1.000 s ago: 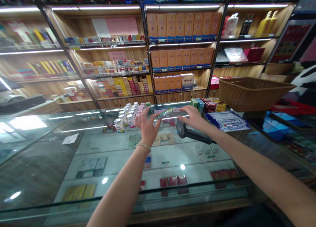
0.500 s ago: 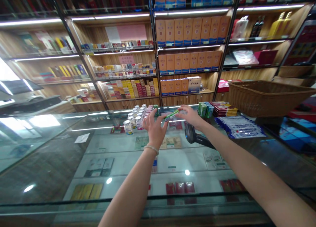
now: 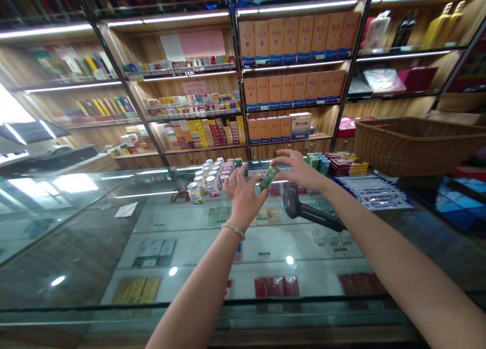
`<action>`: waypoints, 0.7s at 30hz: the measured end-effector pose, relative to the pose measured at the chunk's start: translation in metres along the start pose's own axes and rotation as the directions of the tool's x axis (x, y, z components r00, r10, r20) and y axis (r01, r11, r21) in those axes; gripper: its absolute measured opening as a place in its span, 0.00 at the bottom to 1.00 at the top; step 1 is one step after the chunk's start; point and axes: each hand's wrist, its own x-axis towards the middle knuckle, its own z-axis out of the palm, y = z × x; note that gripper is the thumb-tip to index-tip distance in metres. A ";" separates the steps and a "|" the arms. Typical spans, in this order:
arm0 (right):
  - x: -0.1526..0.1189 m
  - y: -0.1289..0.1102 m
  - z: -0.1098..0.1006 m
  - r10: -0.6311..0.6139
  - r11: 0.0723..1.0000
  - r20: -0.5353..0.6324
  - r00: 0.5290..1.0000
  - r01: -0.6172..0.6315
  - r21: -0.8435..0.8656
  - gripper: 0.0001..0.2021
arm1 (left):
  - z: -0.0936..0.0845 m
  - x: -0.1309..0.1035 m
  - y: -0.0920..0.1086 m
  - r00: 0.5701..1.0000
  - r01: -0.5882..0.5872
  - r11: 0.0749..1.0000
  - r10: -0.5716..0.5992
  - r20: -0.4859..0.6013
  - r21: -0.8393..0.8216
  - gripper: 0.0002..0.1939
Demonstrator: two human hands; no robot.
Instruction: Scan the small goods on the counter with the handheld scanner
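Out over the glass counter, a small green pack (image 3: 269, 177) is held at a tilt between my two hands. My left hand (image 3: 243, 196), with a pale bracelet at the wrist, pinches its lower left end. My right hand (image 3: 301, 170) is closed at its upper right end; some of those fingertips are hidden. Below my right hand lies a black handheld barcode scanner (image 3: 311, 215). Small white-capped bottles (image 3: 210, 182) stand in rows left of my left hand, with another green pack (image 3: 238, 162) behind it.
Upright green packs (image 3: 313, 161), red-and-yellow packets (image 3: 347, 164) and blue-white sachets (image 3: 374, 192) sit to the right, before a wicker basket (image 3: 413, 149). Boxed goods lie under the glass counter top (image 3: 190, 253). Stocked shelves (image 3: 197, 149) line the wall behind.
The green pack has turned from nearly level to a steeper tilt, showing a broader face. My right hand has shifted slightly right, and more of the scanner shows.
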 end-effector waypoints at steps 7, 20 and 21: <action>-0.001 -0.009 0.007 -0.012 1.000 -0.014 1.000 0.012 0.012 0.19 | 0.007 -0.001 -0.004 0.999 0.030 0.999 -0.031 -0.024 -0.020 0.13; -0.005 -0.037 0.025 0.056 0.993 -0.166 0.985 -0.072 -0.090 0.13 | 0.017 -0.003 -0.010 0.990 0.126 0.992 -0.127 -0.063 -0.016 0.17; -0.005 -0.038 0.025 0.056 0.994 -0.165 0.985 -0.071 -0.088 0.13 | 0.017 -0.004 -0.010 0.991 0.121 0.993 -0.122 -0.063 -0.012 0.17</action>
